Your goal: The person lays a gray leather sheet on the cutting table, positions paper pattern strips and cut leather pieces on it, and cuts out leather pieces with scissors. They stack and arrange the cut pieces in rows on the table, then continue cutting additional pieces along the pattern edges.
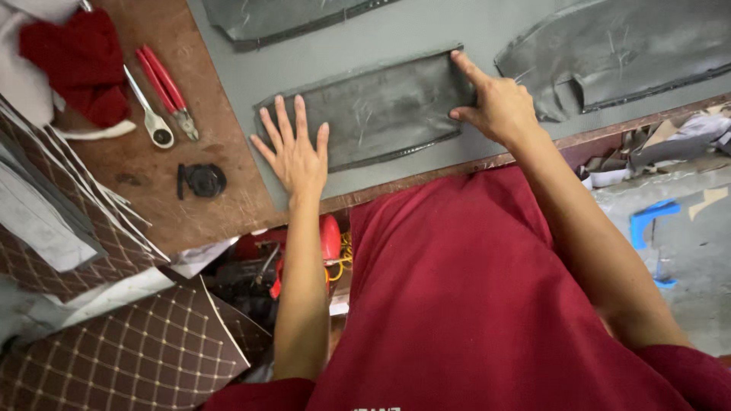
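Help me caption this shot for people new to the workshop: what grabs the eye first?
Two bare hands press a dark grey cut panel flat on the grey mat: the left hand lies spread on its left end, the right hand fingers its upper right corner. The red shirt fills the foreground, and red-handled pliers lie on the brown tabletop at upper left.

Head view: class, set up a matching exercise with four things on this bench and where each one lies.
Things:
1. left hand
2. right hand
3. red-handled pliers
4. black round part

Places:
A. on bare brown wood, nearest the bench edge
B. flat on the dark sheet's left end
C. beside the metal scissors
D. at the sheet's right edge

Pairs: 1-B, 2-D, 3-C, 4-A
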